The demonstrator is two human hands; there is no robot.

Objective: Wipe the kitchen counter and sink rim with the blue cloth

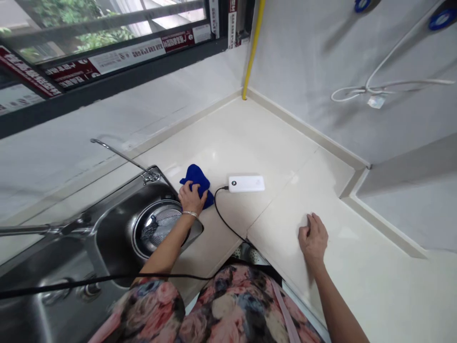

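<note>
Beside the sink's right edge, my left hand point(193, 196) presses on a bunched blue cloth point(195, 175) that lies on the pale countertop point(228, 138), its fingers curled into the fabric. My right hand point(314, 238) is over the counter on the right, with its fingers bent and thumb near the fingertips; nothing shows in it. Between the two hands a white power bank point(246, 184) lies flat, with a black cable point(224, 221) plugged into its left end.
A steel sink point(103, 238) with a round strainer basket point(160, 226) and a faucet point(121, 155) is on the left. A yellow pipe point(254, 47) stands in the corner. White wires point(367, 89) hang from the right wall. The black cable also crosses the sink.
</note>
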